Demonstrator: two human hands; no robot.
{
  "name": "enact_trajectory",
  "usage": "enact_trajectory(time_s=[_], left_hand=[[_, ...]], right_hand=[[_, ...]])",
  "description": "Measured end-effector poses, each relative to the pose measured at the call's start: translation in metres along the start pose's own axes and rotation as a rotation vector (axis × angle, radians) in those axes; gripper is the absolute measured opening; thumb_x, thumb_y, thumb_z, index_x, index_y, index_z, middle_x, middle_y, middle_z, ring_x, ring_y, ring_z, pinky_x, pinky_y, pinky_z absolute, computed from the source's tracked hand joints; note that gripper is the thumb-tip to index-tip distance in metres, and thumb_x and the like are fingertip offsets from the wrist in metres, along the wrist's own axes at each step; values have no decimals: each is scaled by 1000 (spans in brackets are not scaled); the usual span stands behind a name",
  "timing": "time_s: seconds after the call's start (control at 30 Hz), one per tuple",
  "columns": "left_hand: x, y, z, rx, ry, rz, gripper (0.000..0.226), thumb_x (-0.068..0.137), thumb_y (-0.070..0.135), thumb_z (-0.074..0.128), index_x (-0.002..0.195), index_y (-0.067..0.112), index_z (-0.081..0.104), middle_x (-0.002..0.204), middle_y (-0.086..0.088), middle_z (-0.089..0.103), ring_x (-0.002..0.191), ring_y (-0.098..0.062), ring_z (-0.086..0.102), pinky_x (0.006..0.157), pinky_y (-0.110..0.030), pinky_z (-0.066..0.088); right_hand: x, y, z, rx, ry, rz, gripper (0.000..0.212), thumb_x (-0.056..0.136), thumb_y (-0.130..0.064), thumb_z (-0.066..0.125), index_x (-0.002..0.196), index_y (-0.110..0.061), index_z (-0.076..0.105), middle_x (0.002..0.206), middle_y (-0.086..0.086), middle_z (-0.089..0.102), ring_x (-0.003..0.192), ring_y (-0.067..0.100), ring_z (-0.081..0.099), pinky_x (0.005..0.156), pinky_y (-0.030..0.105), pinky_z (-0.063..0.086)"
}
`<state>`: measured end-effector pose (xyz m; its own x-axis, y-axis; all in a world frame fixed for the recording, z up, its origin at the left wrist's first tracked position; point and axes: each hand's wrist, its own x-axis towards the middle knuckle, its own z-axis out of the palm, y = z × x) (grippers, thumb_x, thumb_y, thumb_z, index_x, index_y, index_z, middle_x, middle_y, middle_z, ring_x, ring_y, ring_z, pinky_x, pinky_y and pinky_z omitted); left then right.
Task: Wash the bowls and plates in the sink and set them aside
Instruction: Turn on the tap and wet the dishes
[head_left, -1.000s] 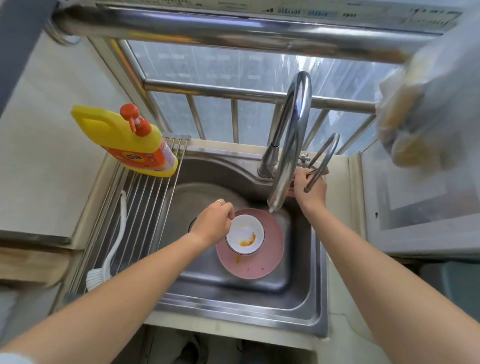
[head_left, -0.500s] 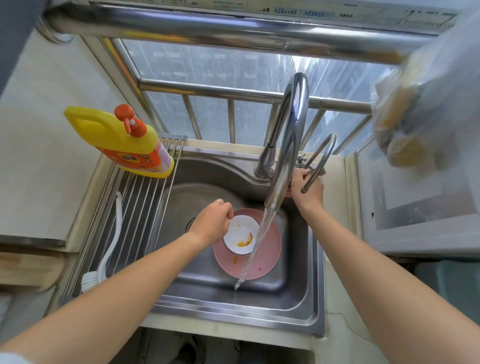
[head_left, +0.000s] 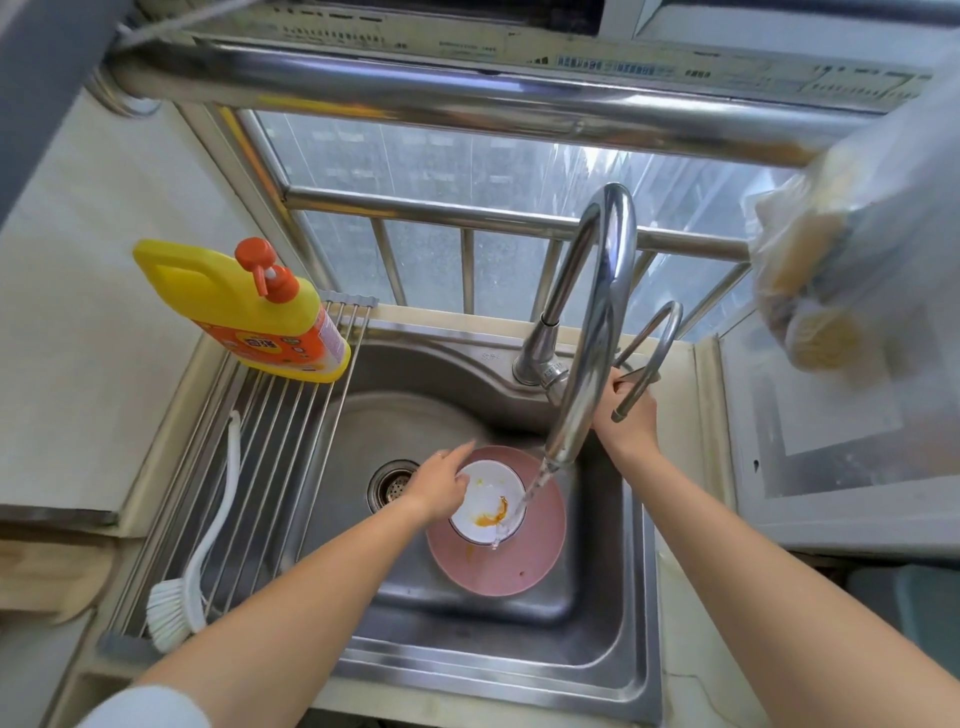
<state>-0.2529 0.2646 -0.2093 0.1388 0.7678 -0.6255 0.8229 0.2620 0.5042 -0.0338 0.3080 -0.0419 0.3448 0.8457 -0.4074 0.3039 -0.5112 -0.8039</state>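
— Water now runs from the faucet (head_left: 592, 332) onto the white bowl (head_left: 488, 505); a second ago the spout was dry. What else has changed?

— One finger of the left hand (head_left: 441, 486) has come out straight, pointing far-left, while the others curl over the bowl's left rim.

— Where do the dishes sit?

— That bowl, smeared with orange sauce, rests on a pink plate (head_left: 511, 561) on the floor of the steel sink (head_left: 597, 639), right of the drain (head_left: 393, 483).

— And the other hand?

— The right hand (head_left: 626, 418) grips the faucet handle (head_left: 636, 376), fingers wrapped round it, at the sink's far right.

— Anything on the left?

— A yellow detergent bottle (head_left: 249, 312) stands at the far end of a roll-up drying rack (head_left: 260, 457); a white dish brush (head_left: 200, 551) lies along the rack, bristles nearest. The counter (head_left: 78, 364) runs beside it.
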Motion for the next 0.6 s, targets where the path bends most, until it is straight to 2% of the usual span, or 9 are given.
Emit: enact_trajectory(time_s=[0.07,0.13,0.2,0.33,0.47,0.53,0.6], left_hand=[[0,5,5,40,-8,28,57,98,5,44,152,23,41,144,-15,53,136,-31,44,109,-32,34],[0,3,11,52,18,36,66,91,-7,43,150,22,44,141,-16,55,133,-33,47,106,-31,35],[1,0,14,62,45,37,75,86,-13,40,150,24,45,140,-16,56,131,-33,48,105,-30,36],[1,-2,12,66,45,55,75,86,-11,41,152,25,42,143,-16,54,134,-32,45,106,-29,34],[2,-1,9,59,14,50,70,89,-7,41,153,21,41,147,-14,51,139,-31,41,110,-26,29],[1,0,8,47,23,37,69,88,-7,40,151,21,44,140,-19,52,136,-33,42,110,-29,30],[-1,1,8,29,85,30,64,86,-7,40,142,20,55,122,-17,54,125,-33,50,103,-30,36]], right_hand=[[1,0,1,11,12,3,42,105,-6,41,63,-14,41,54,-3,49,31,-5,47,38,7,33],[0,-1,1,22,23,12,44,105,-5,40,62,-14,39,48,-6,47,29,-5,45,37,7,32],[0,-1,2,5,39,11,43,105,-7,38,62,-14,39,56,-2,46,29,-5,45,37,8,33],[11,4,7,-8,63,18,39,103,-9,40,64,-10,43,59,2,50,30,-3,49,38,9,36],[32,-1,12,-112,42,-26,36,102,-14,43,67,-9,44,54,3,49,28,0,49,33,12,30],[40,2,13,-157,21,-30,34,101,-17,43,69,-8,48,58,7,54,29,3,52,31,14,31],[44,6,11,-151,-1,-31,33,102,-19,43,73,-6,50,62,10,58,32,5,55,33,14,35]])
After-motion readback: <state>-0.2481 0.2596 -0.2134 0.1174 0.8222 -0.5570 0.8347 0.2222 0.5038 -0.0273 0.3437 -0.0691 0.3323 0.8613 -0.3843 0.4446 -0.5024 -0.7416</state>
